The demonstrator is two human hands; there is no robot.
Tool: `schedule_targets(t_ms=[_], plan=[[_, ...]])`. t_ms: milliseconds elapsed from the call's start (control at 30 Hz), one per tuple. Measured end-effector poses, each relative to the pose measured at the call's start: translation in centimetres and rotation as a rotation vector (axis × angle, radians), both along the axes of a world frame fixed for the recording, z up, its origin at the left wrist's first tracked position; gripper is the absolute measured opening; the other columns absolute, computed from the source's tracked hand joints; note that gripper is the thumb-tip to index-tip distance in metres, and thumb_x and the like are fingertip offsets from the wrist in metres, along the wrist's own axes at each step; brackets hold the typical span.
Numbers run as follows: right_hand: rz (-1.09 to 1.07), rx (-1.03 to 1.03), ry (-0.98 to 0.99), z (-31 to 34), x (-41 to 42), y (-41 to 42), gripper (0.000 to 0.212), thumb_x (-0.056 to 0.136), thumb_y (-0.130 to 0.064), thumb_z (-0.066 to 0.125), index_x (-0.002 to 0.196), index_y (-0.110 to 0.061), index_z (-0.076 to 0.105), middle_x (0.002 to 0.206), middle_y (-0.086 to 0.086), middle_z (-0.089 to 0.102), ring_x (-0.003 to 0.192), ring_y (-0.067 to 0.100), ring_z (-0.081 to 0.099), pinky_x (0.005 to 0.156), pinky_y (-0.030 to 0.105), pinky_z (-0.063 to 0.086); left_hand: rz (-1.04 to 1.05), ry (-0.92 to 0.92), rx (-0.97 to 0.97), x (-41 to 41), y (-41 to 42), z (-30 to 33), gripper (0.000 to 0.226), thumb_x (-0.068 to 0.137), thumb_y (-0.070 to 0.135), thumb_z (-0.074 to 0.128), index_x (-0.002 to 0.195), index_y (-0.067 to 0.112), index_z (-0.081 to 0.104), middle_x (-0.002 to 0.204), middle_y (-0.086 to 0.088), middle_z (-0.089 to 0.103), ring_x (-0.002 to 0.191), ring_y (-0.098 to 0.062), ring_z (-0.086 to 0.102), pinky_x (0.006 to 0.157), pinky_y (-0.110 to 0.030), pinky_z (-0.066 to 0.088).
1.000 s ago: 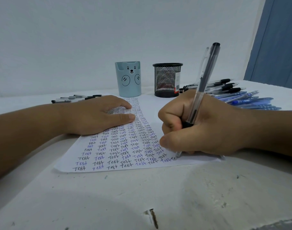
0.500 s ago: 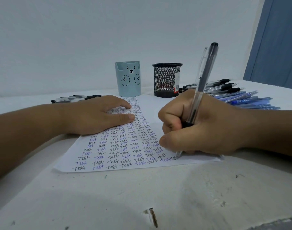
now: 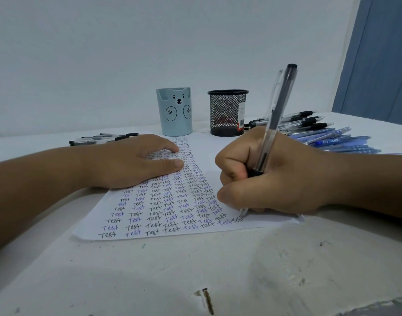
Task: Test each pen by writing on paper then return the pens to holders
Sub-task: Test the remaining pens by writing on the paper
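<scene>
A white sheet of paper (image 3: 218, 153) lies on the table, filled with rows of the word "test" in black and blue ink. My right hand (image 3: 277, 179) grips a clear pen with a black cap (image 3: 275, 119), its tip touching the paper near the sheet's lower right. My left hand (image 3: 131, 163) rests flat on the paper's left side, fingers straight. Behind the sheet stand a light-blue bear holder (image 3: 174, 111) and a black mesh holder (image 3: 227, 111); no pens show above either rim.
A pile of black pens (image 3: 309, 120) and blue pens (image 3: 341, 142) lies at the right behind my right hand. A few black pens (image 3: 99, 140) lie at the left behind my left hand. The white table (image 3: 195, 270) has scuffed, chipped paint in front.
The pen has tilted slightly as its tip shifts on the paper by the last "test". My left hand has not moved.
</scene>
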State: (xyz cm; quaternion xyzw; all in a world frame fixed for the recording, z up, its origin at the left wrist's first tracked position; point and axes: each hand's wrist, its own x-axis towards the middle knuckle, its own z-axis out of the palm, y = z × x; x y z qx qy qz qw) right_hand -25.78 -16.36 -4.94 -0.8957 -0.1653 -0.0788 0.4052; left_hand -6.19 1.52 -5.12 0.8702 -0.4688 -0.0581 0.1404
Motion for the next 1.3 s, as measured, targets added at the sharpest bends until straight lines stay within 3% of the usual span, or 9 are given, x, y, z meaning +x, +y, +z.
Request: schedule_targets(t_ms=[267,433,533,667,767,867,1033,1167,1300], plan=[[-0.040,0.001,-0.014,-0.1,0.0,0.1,0.047,0.084,0.002,0.068,0.053,-0.016,0.038,0.046,-0.001,0.039,0.041,0.008,0.036,0.046,0.021,0.034,0.012,0.010,-0.012,0.0,0.0,0.0,0.087,0.056,0.099,0.035,0.133,0.059,0.044,0.146,0.034,0.036,0.139,0.004,0.032,0.120,-0.033,0.024],[-0.061,0.365,0.125,0.1,0.1,0.6,0.056,0.091,-0.054,0.058,0.056,-0.013,0.043,0.051,0.008,0.043,0.043,0.017,0.036,0.039,0.017,0.029,-0.002,0.023,-0.020,-0.1,0.1,0.0,0.072,0.071,0.091,0.039,0.134,0.057,0.045,0.145,0.034,0.037,0.139,0.003,0.033,0.121,-0.038,0.025],[-0.067,0.412,0.161,0.2,0.2,0.7,0.050,0.085,-0.058,0.046,0.067,-0.012,0.039,0.052,0.006,0.041,0.042,0.016,0.033,0.040,0.017,0.026,0.014,0.014,-0.022,-0.4,0.0,0.1,0.073,0.070,0.085,0.042,0.136,0.053,0.046,0.147,0.031,0.037,0.139,0.003,0.033,0.120,-0.033,0.024],[-0.128,0.384,0.116,0.3,0.6,0.7,0.066,0.074,-0.070,0.039,0.103,-0.012,0.050,0.046,0.003,0.037,0.037,0.016,0.028,0.044,0.019,0.023,0.020,0.030,-0.028,-0.7,-0.1,0.2,0.076,0.068,0.084,0.042,0.136,0.051,0.046,0.148,0.030,0.037,0.139,0.002,0.034,0.119,-0.032,0.026],[-0.151,0.442,0.101,0.4,0.7,0.6,0.060,0.083,-0.068,0.034,0.109,-0.017,0.053,0.044,0.004,0.035,0.034,0.015,0.027,0.043,0.019,0.023,0.022,0.011,-0.017,-0.7,0.0,0.2,0.077,0.068,0.085,0.040,0.137,0.051,0.045,0.149,0.028,0.037,0.139,0.001,0.033,0.119,-0.033,0.025],[-0.149,0.531,0.079,0.4,0.9,0.5,0.041,0.103,-0.052,0.034,0.095,-0.015,0.052,0.043,0.003,0.031,0.034,0.016,0.024,0.043,0.020,0.020,0.024,0.005,-0.010,-0.8,0.0,0.2,0.076,0.070,0.090,0.036,0.136,0.053,0.044,0.147,0.030,0.036,0.137,0.003,0.032,0.115,-0.028,0.025],[-0.167,0.554,0.008,0.4,1.1,0.4,0.039,0.099,-0.051,0.044,0.080,-0.016,0.044,0.045,0.001,0.028,0.036,0.015,0.018,0.044,0.022,0.014,0.025,0.025,-0.016,-1.4,-0.1,0.4,0.078,0.069,0.082,0.040,0.138,0.049,0.045,0.149,0.027,0.036,0.135,0.003,0.033,0.111,-0.025,0.025],[-0.258,0.440,-0.024,1.1,1.4,0.1,0.063,0.083,-0.070,0.033,0.096,-0.015,0.059,0.045,0.004,0.037,0.038,0.017,0.028,0.041,0.019,0.024,0.051,0.009,-0.008,-2.0,-0.1,0.8,0.074,0.073,0.079,0.040,0.139,0.047,0.046,0.151,0.023,0.037,0.129,0.002,0.034,0.107,-0.024,0.026],[-0.401,0.290,-0.256,2.4,2.5,-2.3,0.047,0.104,-0.045,0.041,0.090,-0.011,0.069,0.058,0.010,0.053,0.046,0.016,0.044,0.050,0.024,0.037,0.107,-0.142,0.038,-2.9,-0.5,1.2,0.062,0.084,0.074,0.043,0.140,0.047,0.047,0.154,0.019,0.037,0.144,-0.008,0.029,0.118,-0.034,0.018]])
